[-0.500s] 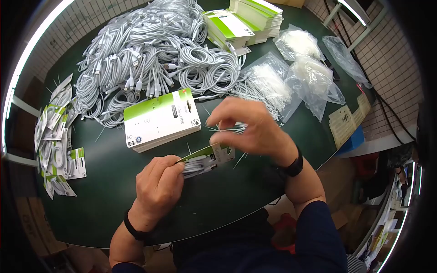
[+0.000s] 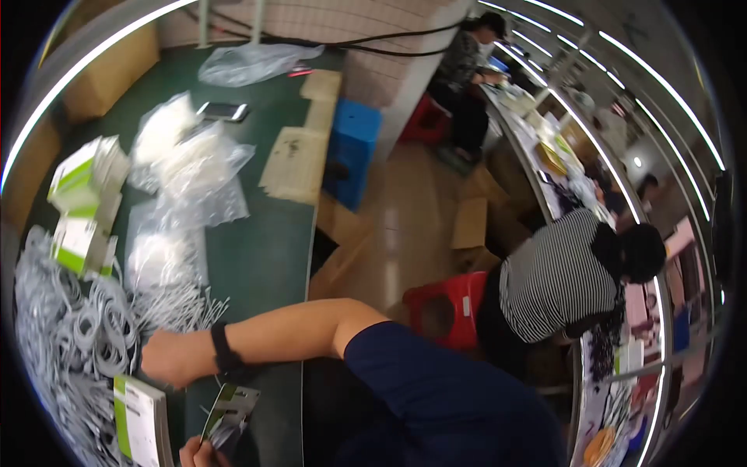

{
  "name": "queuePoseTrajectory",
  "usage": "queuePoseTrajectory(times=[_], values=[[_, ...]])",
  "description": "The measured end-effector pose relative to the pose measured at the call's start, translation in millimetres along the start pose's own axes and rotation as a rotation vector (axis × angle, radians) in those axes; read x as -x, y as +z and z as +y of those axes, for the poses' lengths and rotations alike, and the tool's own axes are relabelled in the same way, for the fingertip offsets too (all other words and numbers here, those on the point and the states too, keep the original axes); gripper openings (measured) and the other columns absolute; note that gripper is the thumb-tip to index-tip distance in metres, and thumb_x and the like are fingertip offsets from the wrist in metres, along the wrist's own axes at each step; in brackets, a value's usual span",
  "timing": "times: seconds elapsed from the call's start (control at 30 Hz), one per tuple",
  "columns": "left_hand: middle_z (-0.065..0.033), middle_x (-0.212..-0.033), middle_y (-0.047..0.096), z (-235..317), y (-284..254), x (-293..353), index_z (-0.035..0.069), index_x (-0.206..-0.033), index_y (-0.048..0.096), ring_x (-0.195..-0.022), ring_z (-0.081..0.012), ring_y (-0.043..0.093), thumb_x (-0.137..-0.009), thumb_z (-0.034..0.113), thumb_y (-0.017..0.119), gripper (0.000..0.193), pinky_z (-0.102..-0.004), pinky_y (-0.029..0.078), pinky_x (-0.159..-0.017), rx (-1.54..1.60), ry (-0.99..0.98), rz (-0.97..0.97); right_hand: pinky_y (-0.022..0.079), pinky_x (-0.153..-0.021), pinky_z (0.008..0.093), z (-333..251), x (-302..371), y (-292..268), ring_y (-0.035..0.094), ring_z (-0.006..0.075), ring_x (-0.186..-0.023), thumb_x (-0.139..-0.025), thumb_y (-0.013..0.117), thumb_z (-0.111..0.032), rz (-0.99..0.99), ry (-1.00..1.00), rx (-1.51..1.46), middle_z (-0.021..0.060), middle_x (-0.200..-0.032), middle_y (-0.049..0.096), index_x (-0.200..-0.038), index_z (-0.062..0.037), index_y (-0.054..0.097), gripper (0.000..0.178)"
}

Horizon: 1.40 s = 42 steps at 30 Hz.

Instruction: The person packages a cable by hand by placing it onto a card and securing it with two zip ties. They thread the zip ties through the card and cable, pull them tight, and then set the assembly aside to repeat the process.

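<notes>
Green and white, the card (image 2: 235,398) stood tilted near the lower edge of the view, above the dark green table (image 2: 261,272). Your left hand (image 2: 202,454) had its fingers clamped on the card's lower end, and the picture's edge cut off the rest of that hand. Against the card's face lay a blurred grey bundle (image 2: 224,430).

Your right hand (image 2: 173,359) was farther up the table, apart from the card, with a black band (image 2: 226,348) around the wrist. Its fingers were blurred and hidden by the back of the hand, so I could not tell whether they were together or apart, or held anything. Just beside it lay the heap of grey cables (image 2: 58,327), the stack of cards (image 2: 142,416) and the loose white ties (image 2: 183,307).

Beyond the ties you had clear plastic bags (image 2: 198,167) with pale contents, and a phone (image 2: 226,112) near them. Past the table's edge stood a blue stool (image 2: 358,144). Well to the right, a co-worker in a striped top (image 2: 556,272) leaned toward another bench, near a red stool (image 2: 447,307).
</notes>
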<state>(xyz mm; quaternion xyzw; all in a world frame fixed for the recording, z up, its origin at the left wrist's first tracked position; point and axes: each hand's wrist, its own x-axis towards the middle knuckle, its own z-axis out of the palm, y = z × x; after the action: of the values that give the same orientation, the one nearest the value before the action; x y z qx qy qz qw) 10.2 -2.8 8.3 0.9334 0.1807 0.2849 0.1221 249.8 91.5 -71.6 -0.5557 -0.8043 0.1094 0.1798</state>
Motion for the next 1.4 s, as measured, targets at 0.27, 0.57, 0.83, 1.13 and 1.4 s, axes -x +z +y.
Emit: queuePoseTrajectory(times=[0.27,0.57,0.83,1.13,1.4], values=[[-0.0191,-0.099,0.074,4,7,-27,0.003,-0.096,0.072,-0.087,-0.0369,0.073,-0.094,-0.003,0.072,0.006,-0.0445,0.061,-0.080,0.046,0.043,0.026,0.056,-0.066,0.0489,34,16,-3,0.074,0.0359,-0.077,-0.073,0.076,-0.019,0.139,-0.155,0.205,0.0149,-0.082,0.076,-0.078,-0.0063,0.078,0.014],[-0.0174,-0.091,0.075,-4,52,-49,0.007,-0.099,0.073,-0.079,-0.0347,0.073,-0.087,0.009,0.081,0.014,-0.0458,0.060,-0.073,-0.117,0.306,-0.070,0.057,-0.081,0.0534,68,38,-21,0.072,0.0418,-0.089,-0.094,0.070,-0.025,0.342,-0.126,-0.157,0.0245,-0.099,0.076,-0.102,-0.0057,0.076,0.022],[-0.0177,-0.091,0.074,19,38,-81,0.006,-0.099,0.072,-0.079,-0.0343,0.073,-0.087,0.008,0.080,0.014,-0.0445,0.060,-0.073,-0.114,0.385,-0.101,0.055,-0.072,0.0519,91,16,-18,0.069,0.0431,-0.078,-0.094,0.066,-0.025,0.538,-0.149,-0.220,0.0248,-0.087,0.074,-0.091,-0.0016,0.075,0.025],[-0.0180,-0.091,0.074,45,33,-93,0.004,-0.099,0.071,-0.079,-0.0338,0.072,-0.088,0.007,0.079,0.014,-0.0430,0.060,-0.072,-0.047,0.442,-0.154,0.055,-0.071,0.0516,115,41,-21,0.069,0.0428,-0.075,-0.093,0.068,-0.026,0.624,-0.128,-0.258,0.0251,-0.085,0.073,-0.089,-0.0002,0.074,0.027],[-0.0183,-0.091,0.073,41,17,-77,0.003,-0.098,0.071,-0.078,-0.0335,0.072,-0.088,0.006,0.078,0.013,-0.0418,0.060,-0.072,-0.061,0.370,-0.140,0.053,-0.069,0.0501,72,43,-68,0.068,0.0421,-0.071,-0.090,0.072,-0.037,0.626,-0.080,-0.325,0.0274,-0.087,0.073,-0.090,0.0017,0.074,0.038]])
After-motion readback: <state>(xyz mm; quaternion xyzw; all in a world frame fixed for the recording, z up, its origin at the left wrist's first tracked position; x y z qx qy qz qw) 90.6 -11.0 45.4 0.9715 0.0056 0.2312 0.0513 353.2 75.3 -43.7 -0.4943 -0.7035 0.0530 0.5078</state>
